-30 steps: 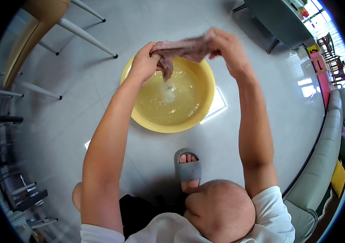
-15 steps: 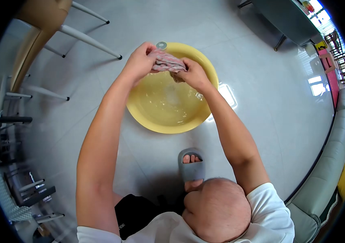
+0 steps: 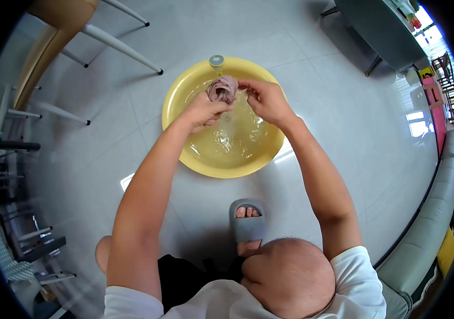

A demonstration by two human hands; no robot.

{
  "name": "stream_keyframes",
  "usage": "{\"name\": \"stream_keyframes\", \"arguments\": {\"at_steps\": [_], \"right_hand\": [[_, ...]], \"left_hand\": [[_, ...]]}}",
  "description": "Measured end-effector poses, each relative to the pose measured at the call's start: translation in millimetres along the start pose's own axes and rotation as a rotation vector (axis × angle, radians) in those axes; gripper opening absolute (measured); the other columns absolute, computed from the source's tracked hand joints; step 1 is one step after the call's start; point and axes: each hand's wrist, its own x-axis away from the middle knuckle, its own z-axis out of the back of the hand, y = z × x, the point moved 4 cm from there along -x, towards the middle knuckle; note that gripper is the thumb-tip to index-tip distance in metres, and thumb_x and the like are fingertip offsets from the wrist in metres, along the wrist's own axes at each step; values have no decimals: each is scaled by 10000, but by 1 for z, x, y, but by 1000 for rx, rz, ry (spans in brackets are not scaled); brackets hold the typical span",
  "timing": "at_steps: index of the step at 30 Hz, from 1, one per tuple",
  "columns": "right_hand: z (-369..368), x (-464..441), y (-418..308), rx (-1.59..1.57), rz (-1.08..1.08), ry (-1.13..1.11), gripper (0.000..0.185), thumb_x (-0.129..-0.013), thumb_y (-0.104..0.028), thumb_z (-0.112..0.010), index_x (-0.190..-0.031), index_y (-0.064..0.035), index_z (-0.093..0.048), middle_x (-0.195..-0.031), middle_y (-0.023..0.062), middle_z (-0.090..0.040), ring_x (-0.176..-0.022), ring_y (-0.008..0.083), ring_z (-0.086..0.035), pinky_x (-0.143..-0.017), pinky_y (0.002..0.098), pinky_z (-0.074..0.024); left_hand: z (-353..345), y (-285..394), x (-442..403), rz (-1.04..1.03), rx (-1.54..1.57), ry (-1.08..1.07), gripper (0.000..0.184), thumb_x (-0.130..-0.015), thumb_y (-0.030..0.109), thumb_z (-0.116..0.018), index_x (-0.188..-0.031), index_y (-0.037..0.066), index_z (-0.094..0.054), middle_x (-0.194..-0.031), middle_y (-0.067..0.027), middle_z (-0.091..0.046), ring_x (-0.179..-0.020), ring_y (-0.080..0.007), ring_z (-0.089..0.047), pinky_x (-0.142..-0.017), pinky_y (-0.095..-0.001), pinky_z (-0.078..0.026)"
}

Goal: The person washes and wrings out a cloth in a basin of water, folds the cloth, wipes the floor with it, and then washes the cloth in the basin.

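A yellow basin (image 3: 224,171) with water in it stands on the floor. Above its back half, my left hand (image 3: 204,110) is closed round a bunched pinkish-grey cloth (image 3: 222,89), which sticks up out of the fist with a hollow at its top. My right hand (image 3: 267,101) is just right of the cloth, its fingers curled and its fingertips at the cloth's right edge; whether they pinch any of it is too small to tell. A small round pale object (image 3: 216,60) sits at the basin's back rim.
A tan chair (image 3: 59,32) with white legs stands at the upper left. At the upper right is a dark grey piece of furniture (image 3: 378,32). A grey-green sofa (image 3: 434,212) runs along the right. My slippered foot (image 3: 249,220) is in front of the basin.
The cloth was stretched between both hands, then brought together over the basin. Now it is bunched upright in my left hand, and my right hand has moved slightly to the right.
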Motion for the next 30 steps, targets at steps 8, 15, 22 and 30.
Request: {"name": "stream_keyframes", "arguments": {"at_steps": [8, 15, 22, 30], "right_hand": [[-17, -19, 3, 1010, 467, 43, 467, -879, -84, -733, -1325, -208, -674, -1145, 137, -730, -1060, 370, -712, -904, 482, -591], [-40, -38, 40, 790, -110, -33, 328, -832, -230, -773, -1125, -102, -701, -888, 203, -736, -949, 366, -746, -802, 497, -588], [-22, -13, 38, 465, -132, -33, 636, -769, -176, -848, -1355, -35, -644, -1162, 228, -742, -1116, 419, -707, -972, 471, -573], [-33, -15, 21, 801, 542, 147, 676, -813, -53, -763, -1444, -253, -623, -1205, 220, -733, -1096, 360, -737, -882, 530, -599]], "left_hand": [[-13, 3, -11, 387, -319, -216, 137, -890, 99, -722, -989, 133, -633, -693, 71, -448, -515, -41, -352, -441, -229, -248], [-7, -4, -22, -260, -1447, 224, 244, -859, 165, -764, -1054, 30, -703, -944, -225, -763, -911, -387, -759, -777, -505, -592], [21, -22, -37, -421, -1188, 105, 194, -832, 128, -778, -958, 48, -653, -810, -184, -732, -727, -356, -732, -634, -467, -554], [10, -6, -18, 425, -462, -218, 174, -854, 121, -769, -863, 128, -596, -656, 19, -514, -513, -114, -475, -463, -301, -340]]}}
